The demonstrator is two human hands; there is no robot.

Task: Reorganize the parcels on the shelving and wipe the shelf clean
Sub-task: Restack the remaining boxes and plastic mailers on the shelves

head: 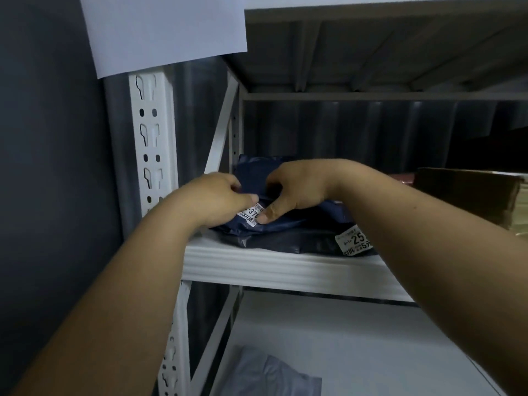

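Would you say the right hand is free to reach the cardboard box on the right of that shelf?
Probably not yet: the right hand is gripping the top parcel together with the left hand. The box itself looks unobstructed.

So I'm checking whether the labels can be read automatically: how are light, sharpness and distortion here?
Head view: dim, bluish light; the shelf post bows from the wide-angle lens; the lower parcel's label shows large digits, small print soft; the upper parcel's label is partly covered by both thumbs.
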